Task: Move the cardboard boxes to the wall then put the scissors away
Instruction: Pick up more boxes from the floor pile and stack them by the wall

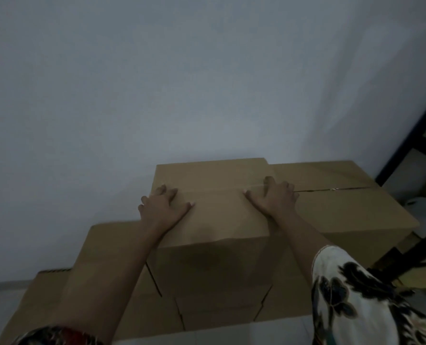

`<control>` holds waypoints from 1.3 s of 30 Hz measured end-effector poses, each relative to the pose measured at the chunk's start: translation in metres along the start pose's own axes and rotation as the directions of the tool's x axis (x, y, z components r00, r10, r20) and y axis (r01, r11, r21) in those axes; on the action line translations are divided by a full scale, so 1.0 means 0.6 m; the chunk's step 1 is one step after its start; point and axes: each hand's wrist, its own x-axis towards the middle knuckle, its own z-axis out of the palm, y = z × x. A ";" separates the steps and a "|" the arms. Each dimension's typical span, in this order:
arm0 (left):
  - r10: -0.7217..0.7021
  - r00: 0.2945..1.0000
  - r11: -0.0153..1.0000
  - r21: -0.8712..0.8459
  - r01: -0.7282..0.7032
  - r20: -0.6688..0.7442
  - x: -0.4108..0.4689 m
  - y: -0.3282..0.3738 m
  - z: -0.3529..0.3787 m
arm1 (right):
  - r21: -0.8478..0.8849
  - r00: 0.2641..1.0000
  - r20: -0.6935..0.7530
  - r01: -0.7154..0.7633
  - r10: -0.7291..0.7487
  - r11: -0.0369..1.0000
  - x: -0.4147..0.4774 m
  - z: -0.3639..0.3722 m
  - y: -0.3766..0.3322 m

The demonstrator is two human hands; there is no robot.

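Head: box [214, 217] under both hands [166, 207] [275, 199]

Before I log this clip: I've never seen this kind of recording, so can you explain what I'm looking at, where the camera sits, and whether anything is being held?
There is no machine here. A person works with bare hands, and the single picture comes from a camera worn on their head, looking forward and down. The left hand and right hand both lie flat, fingers spread, on top of a taped cardboard box whose far edge appears to meet the pale wall. Neither hand grips anything. A second box sits beside it on the right at about the same height, and lower boxes show to the left and underneath. A black shelf frame stands at the right edge, and a patterned sleeve covers the right upper arm. No scissors are visible.
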 end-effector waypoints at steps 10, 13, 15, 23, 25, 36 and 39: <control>0.052 0.995 0.995 0.083 -0.059 0.082 0.101 -0.027 0.067 | 0.043 0.991 0.131 -0.045 0.039 0.998 0.071 0.067 0.000; 0.062 0.995 0.991 0.113 -0.070 0.077 0.106 -0.022 0.075 | -0.010 0.987 0.147 -0.058 0.059 0.998 0.086 0.074 -0.004; 0.068 0.996 0.988 0.133 -0.076 0.062 0.102 -0.022 0.083 | -0.044 0.983 0.175 -0.055 0.062 0.997 0.094 0.077 -0.005; 0.079 0.991 0.982 0.164 -0.096 0.110 0.109 -0.037 0.096 | -0.343 0.953 0.293 0.026 0.080 0.939 0.086 0.105 -0.033; 0.084 0.989 0.981 0.163 -0.103 0.120 0.109 -0.037 0.097 | -0.395 0.960 0.278 0.095 0.021 0.914 0.078 0.105 -0.041; 0.185 0.936 0.978 0.040 -0.206 0.299 0.107 -0.055 0.080 | -0.254 0.850 0.437 0.430 -0.294 0.866 0.004 0.131 -0.062; 0.219 0.920 0.973 -0.010 -0.229 0.326 0.102 -0.067 0.077 | -0.226 0.817 0.489 0.457 -0.306 0.860 -0.010 0.136 -0.071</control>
